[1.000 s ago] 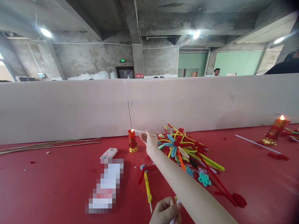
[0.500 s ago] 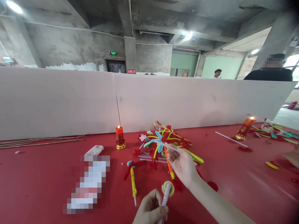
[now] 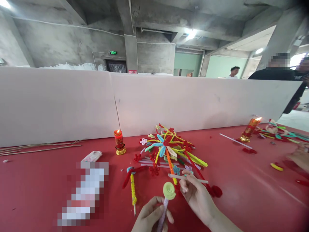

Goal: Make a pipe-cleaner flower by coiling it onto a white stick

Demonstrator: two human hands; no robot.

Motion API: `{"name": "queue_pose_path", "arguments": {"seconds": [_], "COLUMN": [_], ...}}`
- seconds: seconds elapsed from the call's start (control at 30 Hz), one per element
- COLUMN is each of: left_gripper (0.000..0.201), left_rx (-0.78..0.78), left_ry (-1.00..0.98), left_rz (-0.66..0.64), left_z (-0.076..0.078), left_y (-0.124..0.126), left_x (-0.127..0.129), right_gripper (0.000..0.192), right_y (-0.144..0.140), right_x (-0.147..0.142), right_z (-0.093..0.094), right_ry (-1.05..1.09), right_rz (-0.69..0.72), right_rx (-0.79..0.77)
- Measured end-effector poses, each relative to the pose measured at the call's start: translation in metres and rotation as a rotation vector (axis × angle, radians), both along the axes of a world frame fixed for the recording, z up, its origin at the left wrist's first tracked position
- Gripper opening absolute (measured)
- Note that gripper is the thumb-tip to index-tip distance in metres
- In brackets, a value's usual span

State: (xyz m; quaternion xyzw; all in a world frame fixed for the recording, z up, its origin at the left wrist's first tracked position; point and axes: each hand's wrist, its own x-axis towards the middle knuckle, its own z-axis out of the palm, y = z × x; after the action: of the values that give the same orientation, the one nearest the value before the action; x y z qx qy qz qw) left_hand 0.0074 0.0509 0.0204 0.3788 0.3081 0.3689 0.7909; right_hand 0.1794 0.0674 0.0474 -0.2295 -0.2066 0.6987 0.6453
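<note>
My left hand [image 3: 152, 213] is closed around a pipe-cleaner stem [image 3: 164, 209] wrapped in pale purple, topped by a coiled pale green disc [image 3: 169, 190] that faces me. Between the fingers of my right hand [image 3: 198, 193] lies a translucent white glue stick [image 3: 193, 178], roughly level, its tip above the disc. Just beyond is a pile of pipe-cleaner flowers [image 3: 166, 145] in red, yellow, blue and orange, with more glue sticks under it. To the left of my hands a yellow-wrapped stick [image 3: 133, 190] with a blue and red top rests on the table.
A lit red candle [image 3: 118, 140] stands at the back left; another lit candle [image 3: 251, 129] leans at the right. A white panel [image 3: 72, 103] closes off the red table [image 3: 48, 180]. Another person's hand [image 3: 300, 158] is at the right edge. Thin sticks [image 3: 43, 147] lie far left.
My right hand has drawn back from the flower pile toward me with the glue stick. The coiled disc in my left hand has turned to face me. Another person's hand moves at the right.
</note>
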Motion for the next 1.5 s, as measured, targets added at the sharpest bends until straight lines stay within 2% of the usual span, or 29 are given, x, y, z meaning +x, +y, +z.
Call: {"name": "queue_pose_path", "arguments": {"seconds": [0.13,0.27,0.43,0.53,0.67,0.87,1.0,1.2,1.33,1.5], "left_gripper": [0.035,0.035,0.039,0.041,0.041,0.038,0.037,0.037,0.037,0.036], "left_rx": [0.0,-0.013,0.011,0.013,0.008,0.022,0.018,-0.001,-0.01,-0.008], "left_ry": [0.011,0.024,0.091,0.113,0.124,0.09,0.091,0.109,0.106,0.102], "left_rz": [0.017,0.036,0.037,0.036,0.019,-0.005,-0.001,0.032,0.031,0.022], "left_z": [-0.002,0.003,0.017,0.023,0.025,0.021,0.021,0.025,0.026,0.026], "left_y": [0.0,-0.002,-0.006,-0.008,-0.007,-0.007,-0.007,-0.008,-0.008,-0.008], "left_x": [-0.001,-0.001,0.001,0.002,0.002,-0.001,-0.001,0.001,0.001,0.001], "right_gripper": [0.016,0.016,0.02,0.036,0.039,0.035,0.034,0.039,0.035,0.032], "right_y": [-0.005,-0.007,-0.011,-0.015,-0.019,-0.019,-0.018,-0.02,-0.02,-0.018], "right_x": [-0.002,0.002,0.0,-0.003,-0.007,-0.008,-0.008,-0.008,-0.008,-0.009], "right_z": [0.002,0.006,0.004,0.004,0.005,0.004,0.004,0.005,0.007,0.005], "right_ry": [-0.025,-0.074,-0.336,-0.522,-0.635,-0.651,-0.667,-0.745,-0.756,-0.717], "right_rz": [0.026,0.022,-0.012,0.02,0.091,0.106,0.113,-0.017,0.004,-0.055], "right_rx": [-0.015,0.004,0.188,0.293,0.307,0.238,0.255,0.277,0.278,0.255]}}
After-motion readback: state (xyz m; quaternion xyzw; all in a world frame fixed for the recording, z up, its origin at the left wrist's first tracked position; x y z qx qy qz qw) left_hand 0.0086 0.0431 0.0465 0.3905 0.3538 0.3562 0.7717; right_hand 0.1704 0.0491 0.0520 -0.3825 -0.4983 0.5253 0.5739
